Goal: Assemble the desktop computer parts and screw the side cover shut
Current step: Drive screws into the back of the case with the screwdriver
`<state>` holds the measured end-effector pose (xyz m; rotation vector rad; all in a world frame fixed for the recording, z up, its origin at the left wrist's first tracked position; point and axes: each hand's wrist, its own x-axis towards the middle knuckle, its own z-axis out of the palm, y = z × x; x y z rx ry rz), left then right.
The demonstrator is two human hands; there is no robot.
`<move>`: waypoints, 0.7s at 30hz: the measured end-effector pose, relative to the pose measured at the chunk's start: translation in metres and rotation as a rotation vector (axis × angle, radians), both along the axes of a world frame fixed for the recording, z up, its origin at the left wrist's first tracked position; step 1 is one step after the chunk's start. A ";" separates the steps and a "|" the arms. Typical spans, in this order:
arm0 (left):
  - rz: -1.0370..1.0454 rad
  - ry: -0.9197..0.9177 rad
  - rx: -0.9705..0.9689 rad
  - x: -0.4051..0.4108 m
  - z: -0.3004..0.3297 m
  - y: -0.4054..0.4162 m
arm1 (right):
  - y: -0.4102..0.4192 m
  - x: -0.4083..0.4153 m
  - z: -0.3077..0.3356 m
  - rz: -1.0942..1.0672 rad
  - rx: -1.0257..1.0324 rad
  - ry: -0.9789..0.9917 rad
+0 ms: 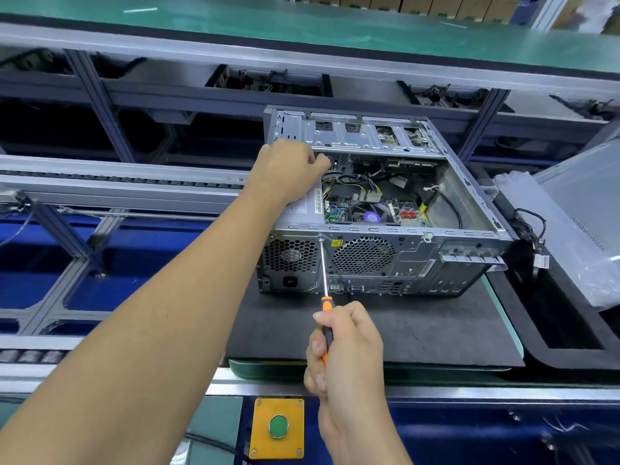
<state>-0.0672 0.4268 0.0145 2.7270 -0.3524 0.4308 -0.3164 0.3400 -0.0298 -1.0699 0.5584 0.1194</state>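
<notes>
Head view: the desktop computer case (379,209) lies on its side, open face up, at about 2 o'clock from frame centre, on a dark mat (385,330). Its rear panel faces the camera.

The left hand (288,169) reaches in from 8 o'clock and rests on the case's upper left corner. Its fingers curl over the power supply (303,206) there, but what the fingertips grip is hidden behind the knuckles.

The right hand (345,347), at 6 o'clock, is wrapped around the orange-and-black handle of a screwdriver (324,297). The shaft runs up to a screw on the rear panel, beside the power supply grille; the tip itself is too small to make out.

Inside the case, cables and a fan show, though much is shadowed.

At 3 o'clock a plastic-wrapped side cover (577,216) is cut off by the frame edge.

A green button (278,426) on a yellow plate sits at 6 o'clock. Conveyor rails (117,182) cross the left, with a green belt (302,25) at 12 o'clock.
</notes>
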 end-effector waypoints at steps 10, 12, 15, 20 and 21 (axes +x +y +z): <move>0.160 -0.109 -0.944 -0.152 -0.018 0.008 | -0.006 0.000 0.002 0.034 0.017 0.030; 0.133 -0.032 -0.965 -0.182 -0.028 -0.005 | -0.005 0.001 0.001 0.033 0.031 0.025; 0.149 0.161 -1.066 -0.204 -0.040 -0.020 | -0.004 0.002 0.001 0.033 0.049 0.014; 0.174 0.654 -1.286 -0.186 -0.049 -0.022 | -0.007 0.003 0.003 0.054 0.075 0.025; 0.177 0.654 -1.340 -0.180 -0.048 -0.023 | -0.007 0.003 0.003 0.059 0.077 0.029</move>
